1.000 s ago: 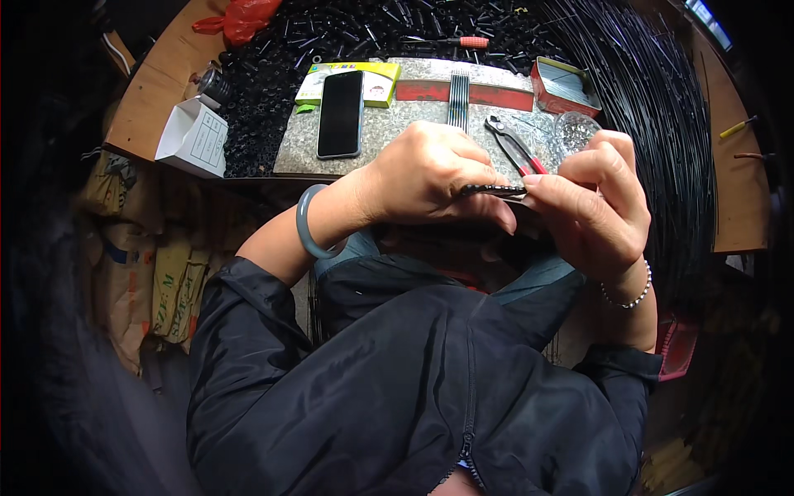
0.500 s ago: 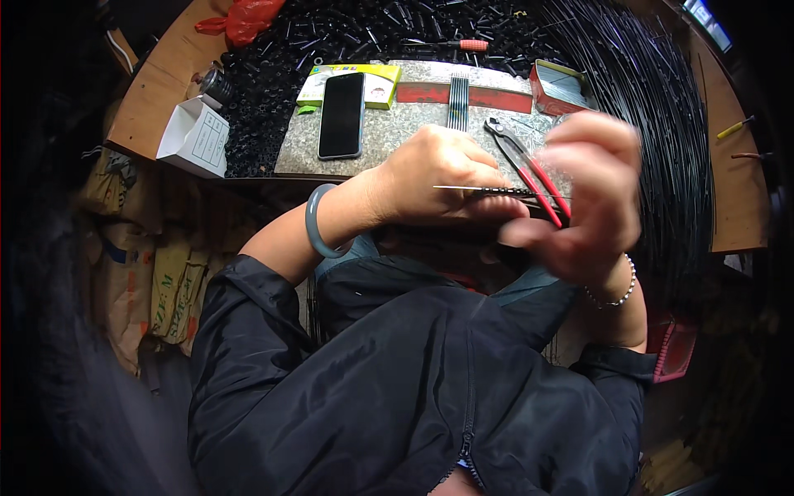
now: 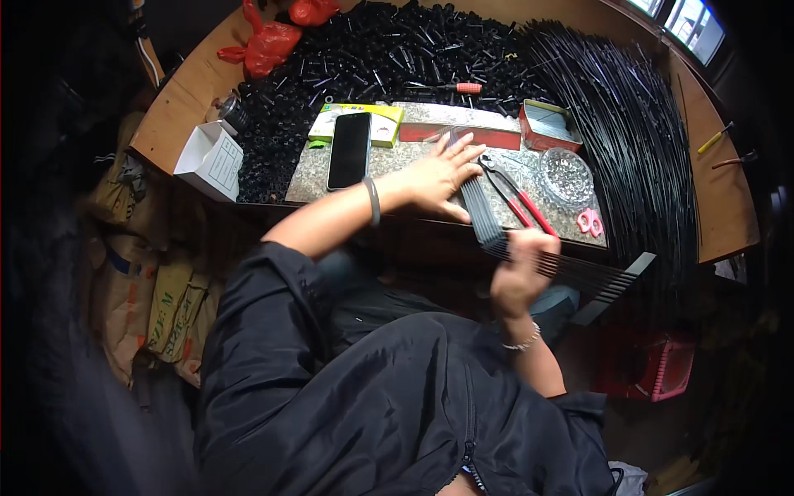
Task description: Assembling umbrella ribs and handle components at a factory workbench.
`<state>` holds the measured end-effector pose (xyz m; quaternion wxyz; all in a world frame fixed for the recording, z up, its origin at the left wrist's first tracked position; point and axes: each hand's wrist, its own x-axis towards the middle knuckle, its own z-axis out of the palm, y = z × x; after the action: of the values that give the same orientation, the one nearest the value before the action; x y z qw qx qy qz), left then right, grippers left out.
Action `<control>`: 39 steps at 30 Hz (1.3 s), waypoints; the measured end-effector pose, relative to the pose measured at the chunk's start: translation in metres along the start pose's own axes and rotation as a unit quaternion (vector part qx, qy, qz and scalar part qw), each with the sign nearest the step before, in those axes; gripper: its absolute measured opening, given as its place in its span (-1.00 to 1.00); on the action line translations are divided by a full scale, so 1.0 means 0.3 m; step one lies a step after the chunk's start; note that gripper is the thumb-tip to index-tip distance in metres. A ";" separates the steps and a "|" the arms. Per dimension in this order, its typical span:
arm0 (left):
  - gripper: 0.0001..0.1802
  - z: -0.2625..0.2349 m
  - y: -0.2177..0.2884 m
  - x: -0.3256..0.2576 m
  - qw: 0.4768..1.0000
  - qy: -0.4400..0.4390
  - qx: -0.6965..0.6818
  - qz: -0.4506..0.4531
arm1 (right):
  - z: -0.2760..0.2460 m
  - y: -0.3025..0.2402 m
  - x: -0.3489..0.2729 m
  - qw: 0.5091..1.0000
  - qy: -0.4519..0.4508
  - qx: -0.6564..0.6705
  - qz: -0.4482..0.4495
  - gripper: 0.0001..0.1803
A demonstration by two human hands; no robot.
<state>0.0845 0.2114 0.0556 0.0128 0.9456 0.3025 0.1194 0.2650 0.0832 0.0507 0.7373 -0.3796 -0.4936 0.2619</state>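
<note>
Midway, apparently: your right hand (image 3: 519,277) grips a fanned bunch of black rods (image 3: 579,277) off the slab's front edge; left hand (image 3: 438,174) spread flat, empty, on more rods (image 3: 478,207). Big rod heap (image 3: 637,149) untouched.

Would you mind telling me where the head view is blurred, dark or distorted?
Head view: the right hand is motion-blurred around its bundle of black rods; the left hand on the stone slab is sharper; corners fall to black; the wooden table edge bows from fisheye distortion.
</note>
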 end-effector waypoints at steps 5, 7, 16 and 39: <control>-0.15 0.018 0.453 -0.073 0.989 0.114 -0.061 -0.073 | -0.245 -0.301 0.116 0.927 0.086 0.363 0.023 -0.57; -0.87 0.019 0.571 -0.086 0.969 0.227 0.050 -0.085 | -0.336 -0.348 0.094 0.898 0.050 0.436 0.042 -0.59; -0.86 -0.557 0.554 -0.118 0.959 -0.010 0.267 0.096 | -0.129 -0.454 -0.021 0.895 -0.282 -0.225 -0.264 -0.40; -0.05 -0.448 0.518 -0.096 0.657 -0.013 -0.750 -0.077 | -0.093 0.045 -0.091 0.780 -0.417 0.336 0.324 -0.06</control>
<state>0.1189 0.0616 0.1948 0.7307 0.5894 0.1821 0.2924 0.2806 0.0618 0.0189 0.4122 -0.0985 -0.4815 0.7672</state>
